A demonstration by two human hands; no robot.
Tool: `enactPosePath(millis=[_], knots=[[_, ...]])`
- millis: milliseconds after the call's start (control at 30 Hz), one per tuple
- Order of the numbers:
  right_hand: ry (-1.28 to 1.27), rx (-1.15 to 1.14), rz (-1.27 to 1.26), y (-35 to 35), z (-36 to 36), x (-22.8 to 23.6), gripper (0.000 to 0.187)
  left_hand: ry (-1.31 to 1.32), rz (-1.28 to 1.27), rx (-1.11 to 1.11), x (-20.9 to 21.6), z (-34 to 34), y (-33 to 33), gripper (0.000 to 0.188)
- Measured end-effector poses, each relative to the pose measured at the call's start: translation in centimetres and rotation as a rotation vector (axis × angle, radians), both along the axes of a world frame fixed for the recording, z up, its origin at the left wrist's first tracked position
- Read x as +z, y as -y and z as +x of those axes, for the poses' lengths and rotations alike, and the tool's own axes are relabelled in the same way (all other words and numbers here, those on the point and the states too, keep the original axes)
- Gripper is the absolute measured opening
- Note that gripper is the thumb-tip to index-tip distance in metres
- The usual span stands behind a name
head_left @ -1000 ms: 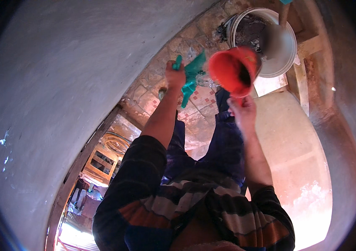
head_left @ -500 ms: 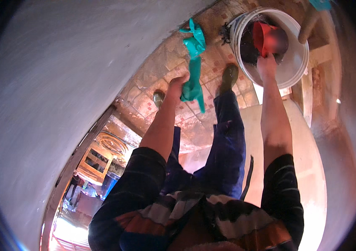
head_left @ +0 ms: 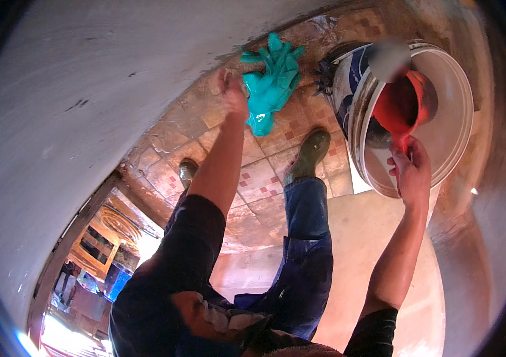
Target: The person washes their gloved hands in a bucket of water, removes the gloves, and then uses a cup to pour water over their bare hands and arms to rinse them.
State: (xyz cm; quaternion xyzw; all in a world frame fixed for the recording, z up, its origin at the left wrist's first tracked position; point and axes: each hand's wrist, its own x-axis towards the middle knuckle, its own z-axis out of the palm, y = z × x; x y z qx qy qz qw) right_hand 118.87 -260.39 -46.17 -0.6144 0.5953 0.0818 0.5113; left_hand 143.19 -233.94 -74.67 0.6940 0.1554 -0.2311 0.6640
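My right hand [head_left: 411, 169] grips the handle of a red plastic dipper [head_left: 405, 104]. The dipper's bowl is over the mouth of a large white bucket [head_left: 378, 160], which has dark contents low inside. Two teal rubber gloves [head_left: 271, 83] lie in a wet-looking heap on the tiled floor by the wall. My left hand [head_left: 232, 94] is just left of the gloves. Its fingers are somewhat smeared but look apart, with nothing seen in them. A blurred grey patch covers part of the bucket's far rim.
A pale wall [head_left: 86, 107] rises along the left. My boots [head_left: 309, 154] stand on the tiled floor [head_left: 259, 184] between the wall and the bucket. A dark bundle [head_left: 324, 77] is at the bucket's left side. Wooden furniture [head_left: 95, 244] shows through a doorway at lower left.
The teal glove that hung from my left hand is now on the floor with the other, and the hand is beside them. The red dipper has come up from inside the bucket toward its rim.
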Motion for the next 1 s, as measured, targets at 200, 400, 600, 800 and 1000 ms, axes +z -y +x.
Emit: enactPosePath(millis=[200, 400, 600, 800, 1000], knots=[[-0.059, -0.014, -0.046, 0.4, -1.8, -0.9, 0.02, 0.597, 1.099, -1.04, 2.8, -8.3, 5.6, 0.107], [-0.302, 0.506, -0.525, 0.7, 0.0, -5.2, 0.027, 0.087, 0.932, -1.043, -1.5, -1.3, 6.6, 0.075], [-0.03, -0.085, -0.084, -1.6, -2.9, -1.6, 0.021, -0.628, -0.287, -0.464, 10.7, -3.8, 4.3, 0.049], [0.202, -0.277, 0.002, -7.0, -3.8, 9.9, 0.013, -0.316, -0.195, -0.484, 20.8, -4.6, 5.1, 0.049], [0.14, 0.073, -0.292, -13.7, -0.1, 13.4, 0.02, -0.428, -0.283, -0.46, 21.3, -6.6, 6.7, 0.039]])
